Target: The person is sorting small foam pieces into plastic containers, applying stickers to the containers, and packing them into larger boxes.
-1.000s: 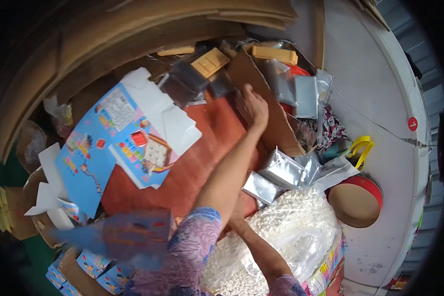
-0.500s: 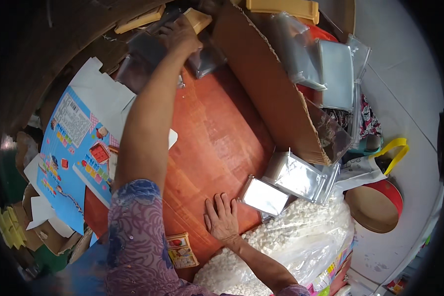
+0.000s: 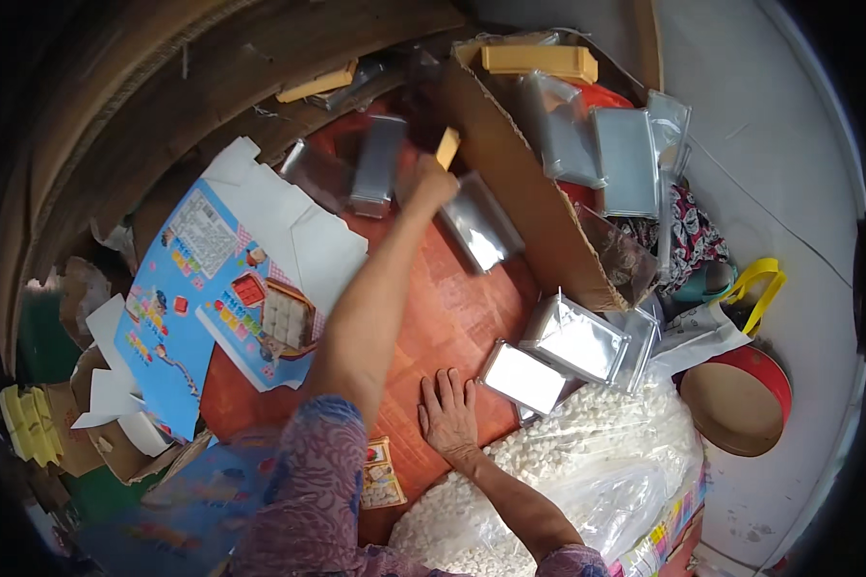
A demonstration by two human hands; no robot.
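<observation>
My left hand [image 3: 431, 181] reaches to the far side of the red-brown tabletop [image 3: 433, 308], closed on a pale yellow block-shaped piece [image 3: 447, 149] that sticks up past the fingers. On either side of this hand lie stacks of clear plastic bags, one dark-looking stack [image 3: 379, 163] to its left and a shiny stack [image 3: 481, 221] to its right. My right hand [image 3: 448, 415] lies flat on the tabletop with fingers spread, holding nothing. It is beside silver-looking bag stacks [image 3: 524, 377] and a large clear bag of small white pellets [image 3: 587, 452].
A cardboard wall [image 3: 539, 183] runs along the right, with more bag stacks [image 3: 627, 159] and a long yellow piece [image 3: 539, 62] behind it. Blue printed card sheets [image 3: 178, 317] cover the left side. A round red-rimmed container [image 3: 736, 404] stands at right; a small printed packet [image 3: 382, 476] lies near me.
My left hand has come nearer and to the right with the yellow piece, uncovering the bag stacks. The whole view has shifted a little. My right hand stays on the tabletop.
</observation>
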